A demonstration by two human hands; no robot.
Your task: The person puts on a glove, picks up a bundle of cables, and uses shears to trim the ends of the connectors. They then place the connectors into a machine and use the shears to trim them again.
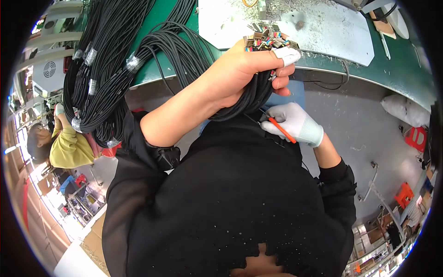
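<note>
My left hand (240,64) is closed around a thick bundle of black cables (251,94), held up at the table's front edge. Out of the top of the fist stick several metal connectors (265,40) with short coloured wires. A white covering (290,55) wraps the tip of that thumb. Lower down and to the right, my right hand (297,123) wears a white glove and is closed on a slim orange-handled tool (282,130). The tool's far end lies near the bundle's underside, and its tip is too small to make out.
The green table (392,78) bears a white board (327,34) strewn with metal scraps. More black cables (110,27), tied with clear wrap, hang over its left edge. A white pen-like stick (385,46) lies at right. A person (69,145) sits at far left; orange stools (404,195) stand at right.
</note>
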